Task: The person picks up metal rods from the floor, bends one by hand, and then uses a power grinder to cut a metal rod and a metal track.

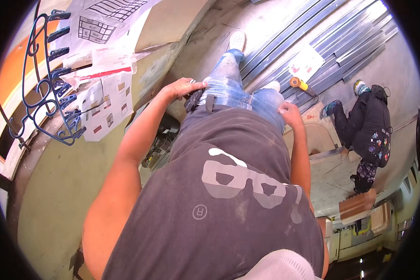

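I look down my own body: a dark grey printed shirt, faded blue jeans and white shoes. My left hand lies flat on my left hip, fingers stretched over the jeans. It touches a dark object at the pocket, and I cannot tell what that object is. My right hand rests at my right hip where the shirt hem meets the jeans. Its fingers are curled and partly hidden.
A blue wire rack and printed papers hang on the green wall at left. Long metal profiles, a paper sheet and a yellow tool lie on the floor ahead. Another person in black crouches at right.
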Action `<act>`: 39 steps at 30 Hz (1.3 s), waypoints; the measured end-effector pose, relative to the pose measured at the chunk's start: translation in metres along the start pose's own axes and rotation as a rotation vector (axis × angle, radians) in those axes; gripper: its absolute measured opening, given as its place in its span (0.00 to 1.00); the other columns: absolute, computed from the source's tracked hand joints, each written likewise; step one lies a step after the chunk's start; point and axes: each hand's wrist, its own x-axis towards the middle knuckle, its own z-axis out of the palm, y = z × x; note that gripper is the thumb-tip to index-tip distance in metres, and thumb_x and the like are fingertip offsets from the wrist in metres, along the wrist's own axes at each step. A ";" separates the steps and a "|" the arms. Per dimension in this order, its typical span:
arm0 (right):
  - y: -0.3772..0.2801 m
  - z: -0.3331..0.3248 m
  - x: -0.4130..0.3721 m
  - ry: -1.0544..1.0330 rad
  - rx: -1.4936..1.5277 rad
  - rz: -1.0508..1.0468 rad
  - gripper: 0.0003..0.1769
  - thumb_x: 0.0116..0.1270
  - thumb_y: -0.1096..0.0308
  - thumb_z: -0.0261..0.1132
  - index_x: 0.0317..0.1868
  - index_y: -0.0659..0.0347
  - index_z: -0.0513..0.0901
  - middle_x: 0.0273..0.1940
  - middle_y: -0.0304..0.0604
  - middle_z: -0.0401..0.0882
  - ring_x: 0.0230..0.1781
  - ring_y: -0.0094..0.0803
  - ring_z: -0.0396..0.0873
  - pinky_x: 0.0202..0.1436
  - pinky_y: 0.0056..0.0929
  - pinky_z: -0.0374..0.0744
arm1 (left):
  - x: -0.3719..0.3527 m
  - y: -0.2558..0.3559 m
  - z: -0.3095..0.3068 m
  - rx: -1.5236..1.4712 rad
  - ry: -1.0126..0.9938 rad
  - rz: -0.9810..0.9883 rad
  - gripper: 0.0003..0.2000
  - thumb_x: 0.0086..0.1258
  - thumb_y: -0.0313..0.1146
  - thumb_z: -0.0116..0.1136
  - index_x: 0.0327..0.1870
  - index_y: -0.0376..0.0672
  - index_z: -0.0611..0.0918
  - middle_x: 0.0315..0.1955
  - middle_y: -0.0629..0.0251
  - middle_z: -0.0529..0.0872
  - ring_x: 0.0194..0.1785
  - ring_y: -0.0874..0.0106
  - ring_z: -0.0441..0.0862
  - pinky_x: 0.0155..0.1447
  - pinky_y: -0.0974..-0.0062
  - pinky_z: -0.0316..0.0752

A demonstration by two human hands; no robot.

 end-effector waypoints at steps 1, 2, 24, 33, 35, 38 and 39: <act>0.004 0.001 -0.001 0.019 0.035 0.019 0.11 0.55 0.66 0.66 0.34 0.65 0.84 0.29 0.45 0.83 0.32 0.31 0.80 0.40 0.29 0.77 | -0.002 0.000 -0.001 0.011 -0.008 0.016 0.50 0.48 0.75 0.58 0.60 0.33 0.73 0.51 0.53 0.81 0.47 0.61 0.81 0.44 0.65 0.74; 0.009 0.000 -0.001 0.022 0.034 0.022 0.11 0.55 0.66 0.66 0.34 0.65 0.84 0.29 0.45 0.83 0.32 0.31 0.80 0.40 0.29 0.77 | -0.005 0.002 -0.003 0.012 -0.010 0.019 0.50 0.48 0.75 0.58 0.60 0.33 0.73 0.51 0.53 0.81 0.47 0.61 0.81 0.44 0.65 0.74; 0.103 -0.020 0.189 0.195 -0.121 0.265 0.19 0.60 0.59 0.67 0.44 0.66 0.81 0.38 0.51 0.84 0.41 0.40 0.82 0.48 0.34 0.78 | 0.264 0.034 -0.097 0.283 0.493 0.011 0.19 0.58 0.49 0.61 0.32 0.37 0.84 0.28 0.52 0.87 0.32 0.61 0.86 0.42 0.63 0.81; 0.157 -0.026 0.456 0.734 -0.214 0.329 0.38 0.62 0.51 0.66 0.67 0.61 0.63 0.66 0.59 0.61 0.59 0.56 0.72 0.57 0.46 0.76 | 0.424 0.145 -0.121 0.361 0.801 0.228 0.16 0.58 0.43 0.58 0.41 0.42 0.84 0.39 0.49 0.85 0.48 0.52 0.82 0.54 0.58 0.76; 0.157 -0.028 0.502 0.812 -0.302 0.147 0.38 0.64 0.51 0.65 0.67 0.61 0.63 0.67 0.59 0.58 0.59 0.56 0.72 0.57 0.45 0.77 | 0.456 0.159 -0.127 0.389 0.878 0.300 0.16 0.58 0.41 0.57 0.41 0.41 0.84 0.39 0.47 0.85 0.47 0.51 0.82 0.54 0.57 0.76; 0.159 -0.016 0.537 0.803 -0.400 -0.064 0.37 0.66 0.51 0.62 0.69 0.59 0.60 0.69 0.60 0.53 0.56 0.57 0.74 0.55 0.45 0.79 | 0.501 0.174 -0.129 0.274 0.897 0.324 0.16 0.58 0.41 0.56 0.41 0.40 0.84 0.39 0.46 0.85 0.47 0.50 0.82 0.54 0.57 0.76; 0.164 -0.010 0.549 0.760 -0.416 -0.058 0.37 0.66 0.51 0.63 0.69 0.58 0.60 0.70 0.60 0.52 0.55 0.57 0.75 0.54 0.45 0.79 | 0.519 0.177 -0.129 0.271 0.917 0.305 0.16 0.58 0.41 0.56 0.42 0.40 0.84 0.38 0.46 0.85 0.47 0.49 0.82 0.54 0.57 0.76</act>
